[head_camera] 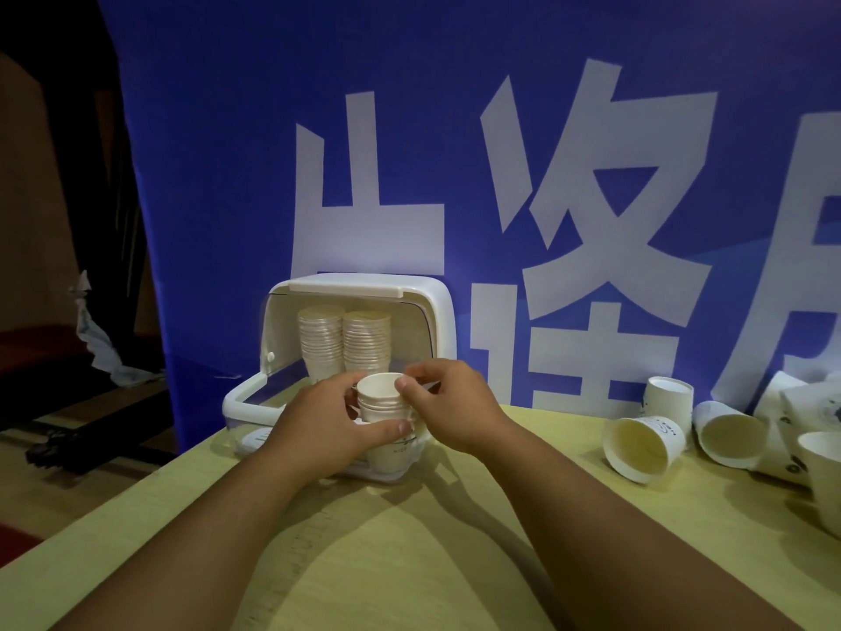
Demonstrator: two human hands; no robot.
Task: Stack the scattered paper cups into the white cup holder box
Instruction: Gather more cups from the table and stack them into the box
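Observation:
The white cup holder box (437,307) stands open at the table's far edge, its lid raised. Two tall stacks of upside-down paper cups (343,341) fill its back. At the box's front stands a short stack of upright nested cups (381,398). My left hand (318,425) grips this stack from the left, thumb across its front. My right hand (448,403) pinches the top cup's rim from the right. Several loose cups (641,448) lie scattered at the right of the table.
The light wooden table (409,539) runs toward me. A blue banner (318,129) with large white characters hangs right behind the box. A dark floor with cloth and cables lies off the table's left edge.

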